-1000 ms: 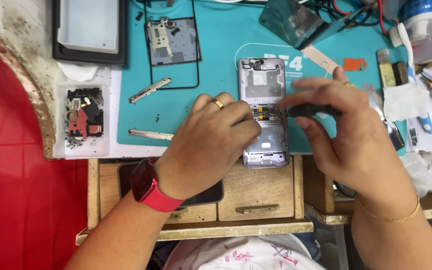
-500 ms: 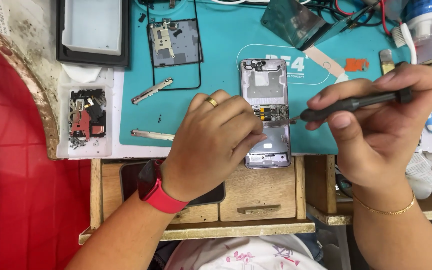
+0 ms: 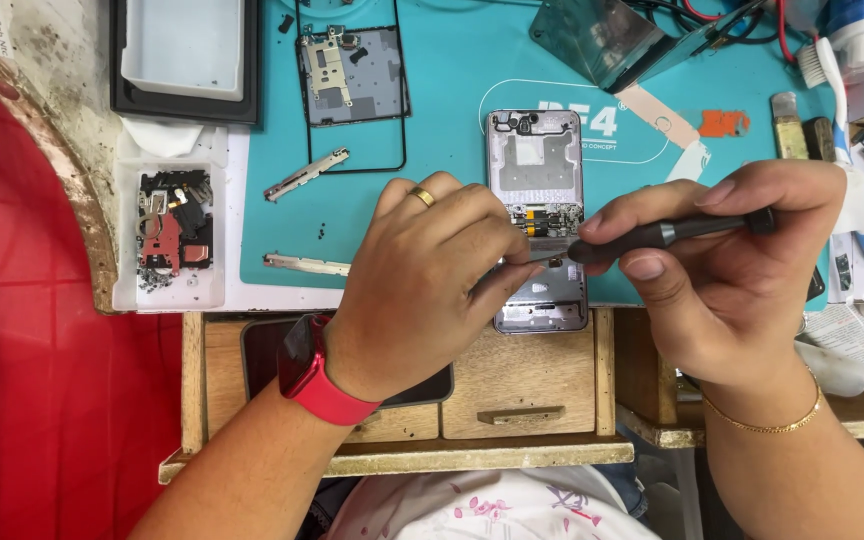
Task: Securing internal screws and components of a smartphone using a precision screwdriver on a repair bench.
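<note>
My left hand (image 3: 422,285) pins the opened phone (image 3: 537,215), which lies on the teal mat (image 3: 442,120) at the worktop's front edge. Right hand (image 3: 722,275) is closed round a dark screwdriver (image 3: 667,232), tip at the phone's mid board. Risk: tip slips w/ too much push, could gouge the connector or flick a screw off. Vs 0.5 s ago: driver sits lower and flatter, tip about where it was.

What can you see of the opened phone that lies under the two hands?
The opened phone lies flat, back cover off, on the teal work mat, its lower end over the mat's edge above a wooden drawer. A silver metal frame, grey inner plates and small connectors at mid-body show. The left hand presses its side; the right hand aims a dark screwdriver at its middle.
</note>
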